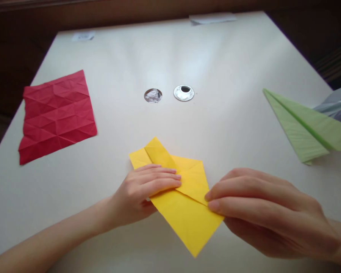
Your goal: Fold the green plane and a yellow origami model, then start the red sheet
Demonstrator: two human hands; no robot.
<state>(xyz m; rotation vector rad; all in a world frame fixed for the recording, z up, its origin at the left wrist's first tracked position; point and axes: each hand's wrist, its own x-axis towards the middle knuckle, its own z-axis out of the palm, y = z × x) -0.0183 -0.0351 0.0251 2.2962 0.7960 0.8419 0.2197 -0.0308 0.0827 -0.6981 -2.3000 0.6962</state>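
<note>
A yellow sheet of folded paper [190, 223] is in front of me, turned at an angle, with several overlapping flaps and crease lines. My left hand [147, 184] holds its left side, fingers stretched across the top face and the thumb partly hidden at the edge. At the right edge, my right hand [267, 210] pinches the paper near the end of a diagonal fold. The fingertips of this hand touch the paper; its thumb is mostly hidden underneath.
A creased red paper square [57, 117] lies on the white table [116, 72] at left. A folded light green paper [307, 125] lies at right, near some pale clear material [337, 100]. Two round table holes are at centre, one with a metal ring [177, 94].
</note>
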